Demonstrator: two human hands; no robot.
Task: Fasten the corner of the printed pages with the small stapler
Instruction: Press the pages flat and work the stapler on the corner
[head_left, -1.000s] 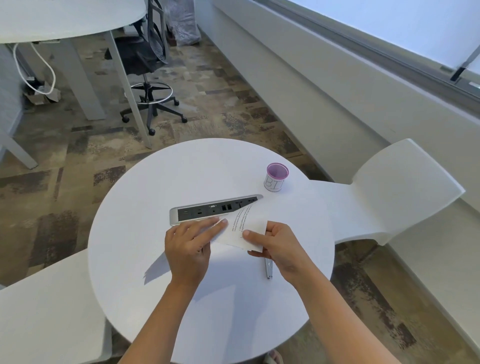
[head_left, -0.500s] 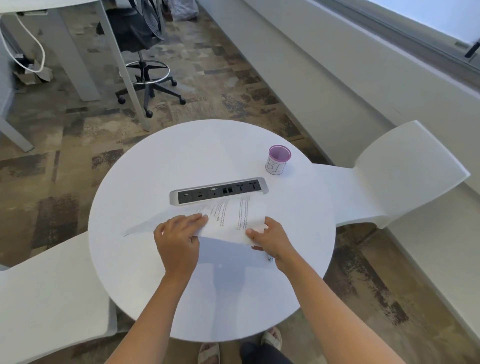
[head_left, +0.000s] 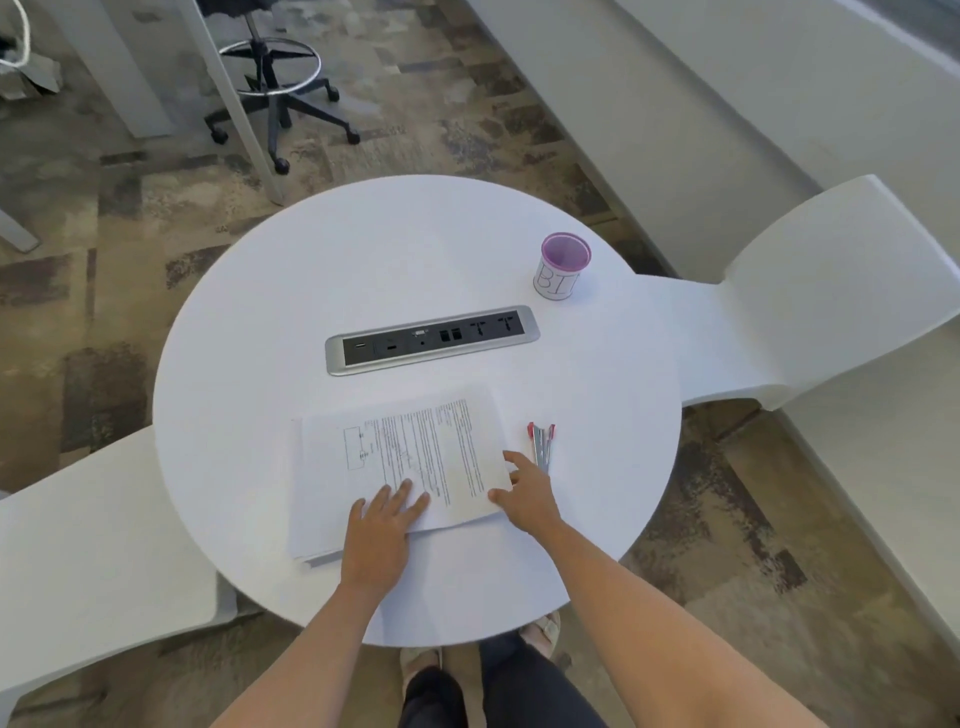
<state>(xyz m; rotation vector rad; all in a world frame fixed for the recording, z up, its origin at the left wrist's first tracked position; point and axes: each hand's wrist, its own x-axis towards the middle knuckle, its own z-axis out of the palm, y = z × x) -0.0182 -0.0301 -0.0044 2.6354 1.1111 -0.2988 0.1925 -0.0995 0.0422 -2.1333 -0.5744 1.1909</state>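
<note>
The printed pages (head_left: 415, 457) lie flat on the round white table (head_left: 249, 364), text facing up, slightly fanned at the near edge. My left hand (head_left: 384, 525) rests palm down on their near edge with fingers spread. My right hand (head_left: 524, 493) touches the pages' right near corner, fingers apart. The small stapler (head_left: 542, 441), silver with pink ends, lies on the table just right of the pages, beside my right fingertips and not held.
A grey power and socket strip (head_left: 431, 340) is set into the table behind the pages. A purple-rimmed cup (head_left: 563, 267) stands at the back right. White chairs (head_left: 810, 296) sit right and left (head_left: 88, 545) of the table. An office chair (head_left: 280, 98) stands farther off.
The pages went from a folded, lifted bundle to lying flat and spread on the table. Both hands moved nearer with them. The stapler, partly hidden under my right hand before, now shows.
</note>
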